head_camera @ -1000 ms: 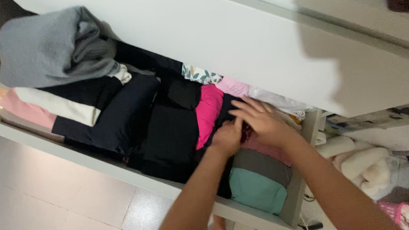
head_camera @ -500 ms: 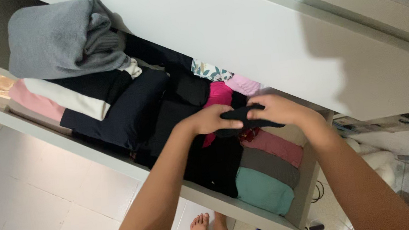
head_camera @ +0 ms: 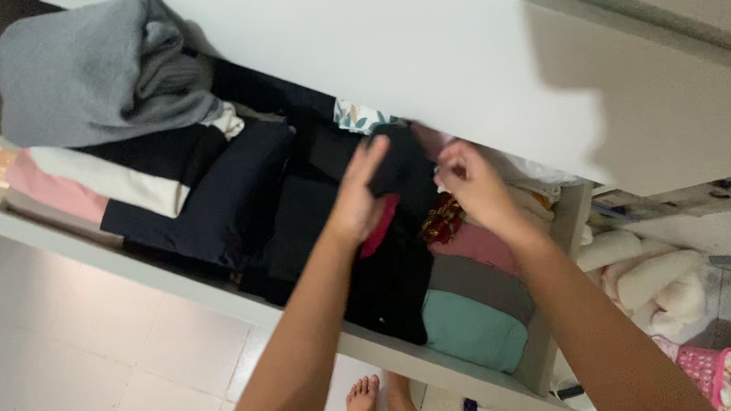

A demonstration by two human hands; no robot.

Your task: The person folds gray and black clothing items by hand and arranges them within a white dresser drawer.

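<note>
While both hands work over the open drawer, the scene reads as follows, from largest to smallest.

Wardrobe front: a broad white panel (head_camera: 477, 69) runs above the drawer and shadows its back row.
Drawer: the white drawer (head_camera: 120, 256) stands pulled out, packed with folded clothes side by side.
Grey garment: a bulky grey piece (head_camera: 85, 72) sits heaped on the far end, above the others.
Dark stack: a navy folded item (head_camera: 213, 202) lies beside a pink and cream one (head_camera: 86, 183).
Black garment: the black garment (head_camera: 398, 265) lies mid-drawer, its upper part lifted and draped, its lower part hanging to the front edge.
Right-hand row: a rose piece (head_camera: 476, 244), a grey one (head_camera: 480, 284) and a teal one (head_camera: 476, 329) lie neatly folded, just beside the black garment.
Left hand: the left hand (head_camera: 360, 197) rests flat and mostly open on the black garment, pressing it.
Right hand: the right hand (head_camera: 471, 186) pinches with curled fingers at cloth near the back; which cloth it grips, I cannot tell.
Progress: most pieces look settled; the black garment seems only partly placed.
</note>
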